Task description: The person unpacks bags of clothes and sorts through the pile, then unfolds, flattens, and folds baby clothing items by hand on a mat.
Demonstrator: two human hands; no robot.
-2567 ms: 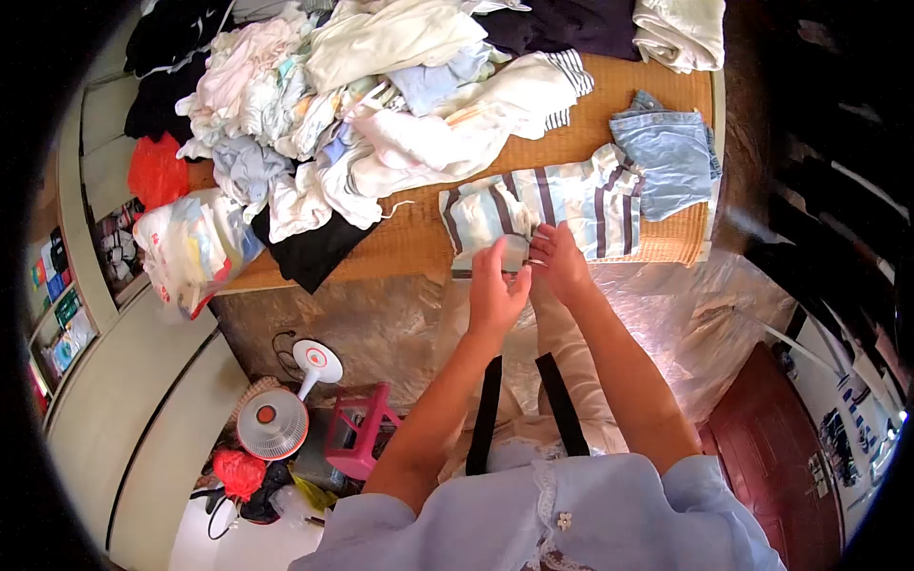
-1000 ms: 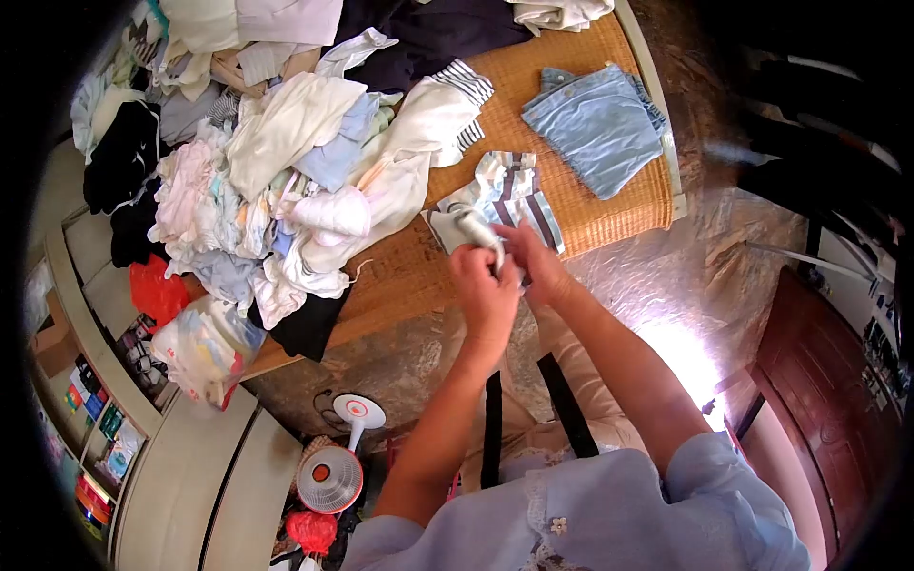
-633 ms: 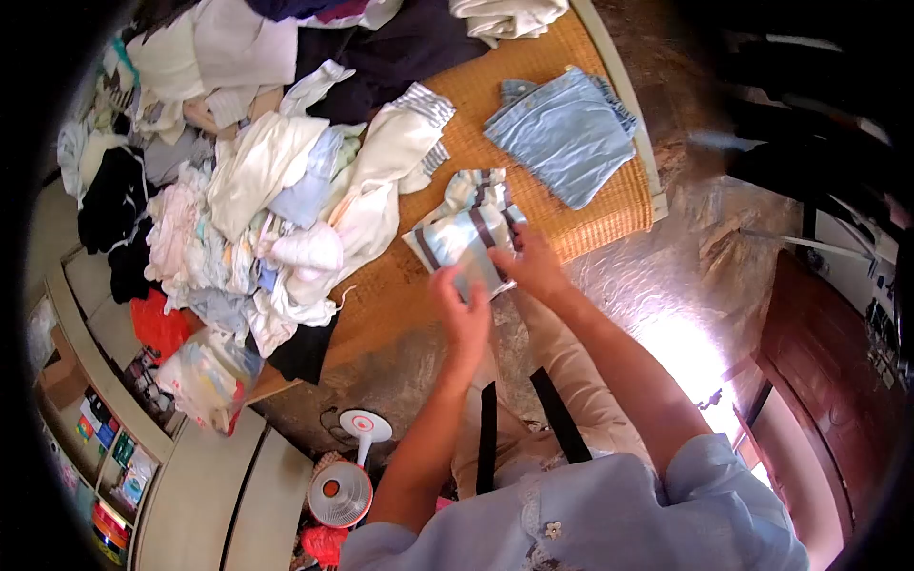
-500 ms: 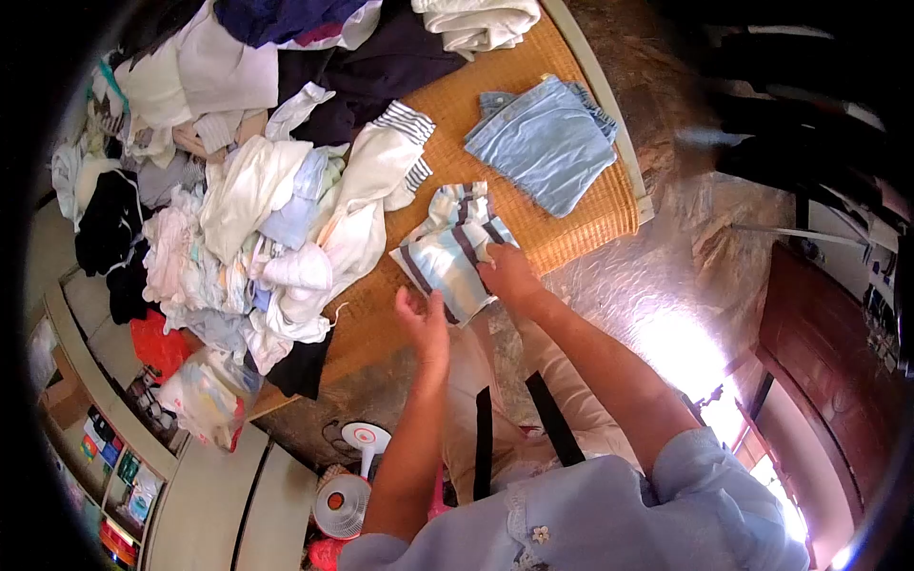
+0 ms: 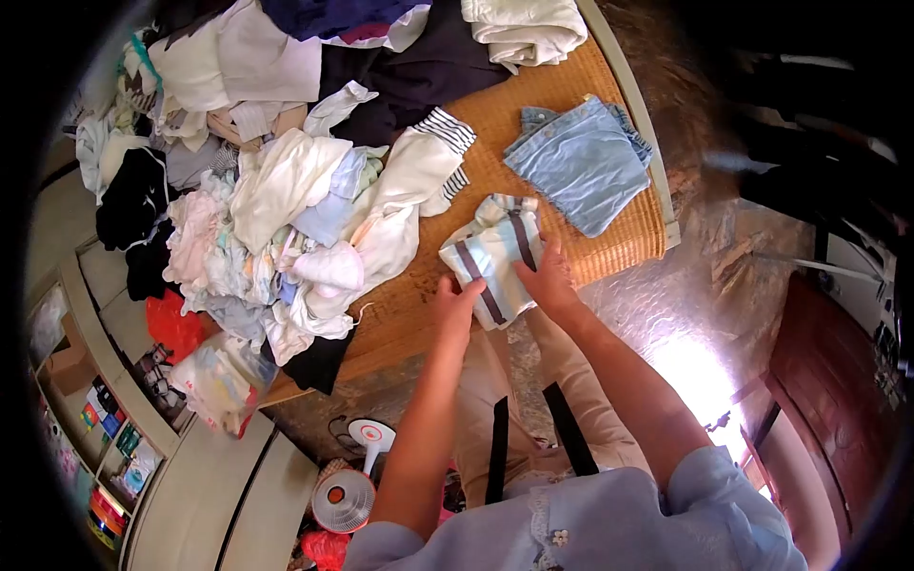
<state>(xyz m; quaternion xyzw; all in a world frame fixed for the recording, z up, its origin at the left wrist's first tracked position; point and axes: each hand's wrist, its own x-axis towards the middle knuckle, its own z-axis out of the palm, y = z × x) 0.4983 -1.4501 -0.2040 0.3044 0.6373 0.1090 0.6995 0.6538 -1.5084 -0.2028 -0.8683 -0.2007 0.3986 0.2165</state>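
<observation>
A striped garment in white, pale blue and dark brown lies folded small at the near edge of the woven mat. My left hand holds its left side, thumb on top and fingers partly hidden. On the right side, my right hand grips the same garment, its fingers partly behind the cloth. Just beyond it rests a folded pair of light blue denim shorts. A white piece with black-and-white striped ends reaches out from the clothes pile toward the garment.
A big heap of loose clothes covers the left of the bed. Folded white cloth sits at the far edge. Below left are a plastic bag, a fan and shelves. Wet-looking floor lies to the right.
My left hand, apart from the garment before, now holds its left side. My right hand has moved to its right edge, and the garment looks more compact. The whole view has shifted slightly.
</observation>
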